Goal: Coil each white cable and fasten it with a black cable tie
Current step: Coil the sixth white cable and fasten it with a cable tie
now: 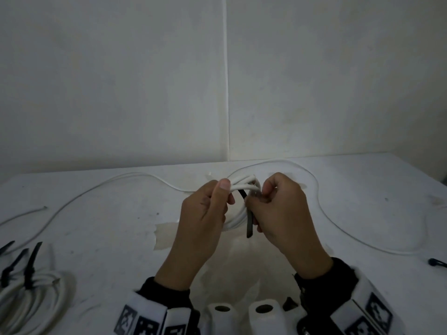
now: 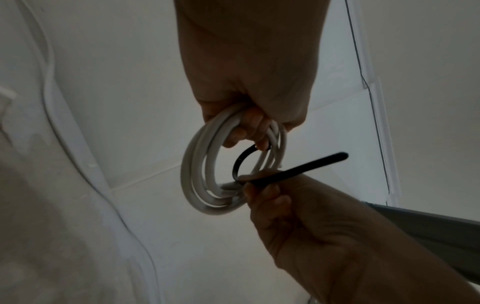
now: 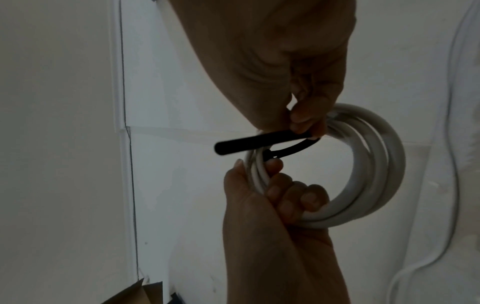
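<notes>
Both hands hold a small white cable coil point(image 1: 244, 183) above the middle of the table. My left hand point(image 1: 226, 192) grips the coil's left side, fingers curled round the strands point(image 3: 272, 185). A black cable tie point(image 1: 249, 226) loops through the coil, its free end hanging down. My right hand point(image 1: 260, 197) pinches the tie close to the coil. In the left wrist view the tie point(image 2: 306, 166) sticks out past the right hand's fingers point(image 2: 262, 193), beside the coil point(image 2: 197, 170). The right wrist view shows the tie point(image 3: 259, 143) pinched under the right fingertips point(image 3: 303, 123), against the coil point(image 3: 376, 164).
Tied white coils point(image 1: 36, 293) with black ties point(image 1: 31, 264) lie at the near left. A loose white cable point(image 1: 108, 187) runs across the left of the table, another point(image 1: 338, 228) curves on the right. A spare black tie point(image 1: 437, 263) lies at the right edge. Two white rolls point(image 1: 222, 313) stand near me.
</notes>
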